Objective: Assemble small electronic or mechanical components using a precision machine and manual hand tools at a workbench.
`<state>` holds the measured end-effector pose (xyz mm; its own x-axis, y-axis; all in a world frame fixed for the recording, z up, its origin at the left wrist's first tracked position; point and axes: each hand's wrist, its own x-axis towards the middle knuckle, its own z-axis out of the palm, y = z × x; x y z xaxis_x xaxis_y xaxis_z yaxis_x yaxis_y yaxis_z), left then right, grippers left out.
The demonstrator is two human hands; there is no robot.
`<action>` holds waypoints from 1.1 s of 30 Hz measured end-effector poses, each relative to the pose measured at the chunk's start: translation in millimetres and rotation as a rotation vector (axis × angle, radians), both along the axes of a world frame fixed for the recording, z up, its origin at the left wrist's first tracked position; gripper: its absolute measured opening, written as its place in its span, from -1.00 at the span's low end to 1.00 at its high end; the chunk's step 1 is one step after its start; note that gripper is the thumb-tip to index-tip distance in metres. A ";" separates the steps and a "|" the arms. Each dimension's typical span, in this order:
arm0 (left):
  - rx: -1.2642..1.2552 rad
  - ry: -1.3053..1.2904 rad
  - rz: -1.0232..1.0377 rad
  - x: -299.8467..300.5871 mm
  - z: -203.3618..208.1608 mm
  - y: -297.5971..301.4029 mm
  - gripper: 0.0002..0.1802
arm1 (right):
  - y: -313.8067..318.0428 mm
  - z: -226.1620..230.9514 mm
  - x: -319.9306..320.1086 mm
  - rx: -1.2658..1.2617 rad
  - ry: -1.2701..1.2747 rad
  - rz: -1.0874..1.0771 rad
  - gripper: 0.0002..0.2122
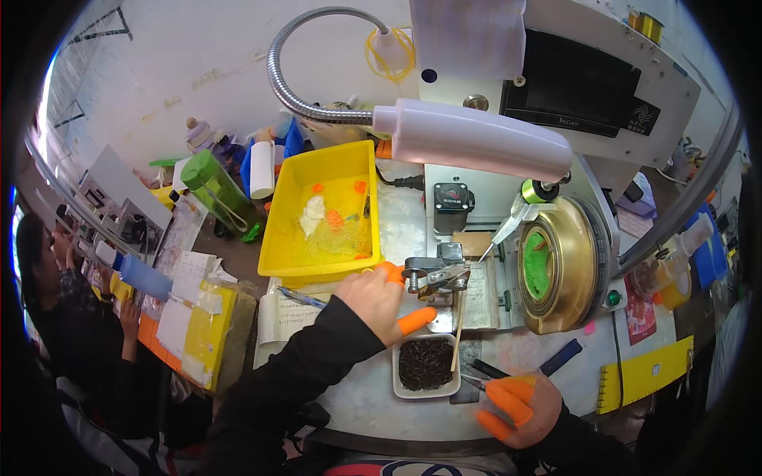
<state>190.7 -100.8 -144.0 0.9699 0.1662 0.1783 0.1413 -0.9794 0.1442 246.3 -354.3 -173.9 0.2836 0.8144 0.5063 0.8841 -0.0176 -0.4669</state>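
Note:
My left hand (pixel 371 305), in orange finger cots, reaches to a small metal clamp fixture (pixel 436 274) at the middle of the bench. Its index fingertip is beside the fixture's knob; its thumb stretches out below, apart from the other fingers. Whether the fingertip touches is unclear. At the lower right, my right hand (pixel 524 412), also in orange finger cots, grips tweezers (pixel 475 382), their tips toward a small white dish (pixel 395 389). Dark, thin, short strands (pixel 426 365) fill this dish. A thin wooden stick (pixel 458 337) leans between dish and fixture.
A yellow tray (pixel 274 254) with orange bits stands at the left. The machine's gold wheel (pixel 559 270), holding green putty, is at the right, under a white lamp (pixel 476 139). A dark blue-handled tool (pixel 561 357) lies near my right hand. Another person (pixel 75 317) sits far left.

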 end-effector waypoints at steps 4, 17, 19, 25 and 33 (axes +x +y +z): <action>0.076 0.085 -0.059 14.6 -24.1 -2.5 -0.64 | -40.3 -40.9 12.0 0.007 -0.108 -0.045 -0.65; -0.026 0.067 0.045 17.2 -36.7 -18.5 -0.67 | -57.4 -21.1 19.9 0.105 -0.208 -0.135 -0.77; 0.020 0.174 0.034 5.4 -20.4 -7.7 -0.66 | -68.9 0.2 18.2 0.139 -0.288 -0.261 -0.79; -0.083 0.081 -0.134 -32.3 48.7 -43.6 -0.76 | -196.3 21.2 -4.1 0.371 -0.235 -1.145 -0.91; -0.134 -0.209 -0.853 26.9 52.3 -174.0 -0.55 | -297.5 -68.2 5.4 0.721 0.520 -1.423 -0.75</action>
<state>217.5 -274.9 -91.6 0.7228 -0.5663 0.3961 -0.6711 -0.7120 0.2066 251.7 -651.8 -242.1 0.7860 -0.5615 0.2586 0.1136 -0.2800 -0.9533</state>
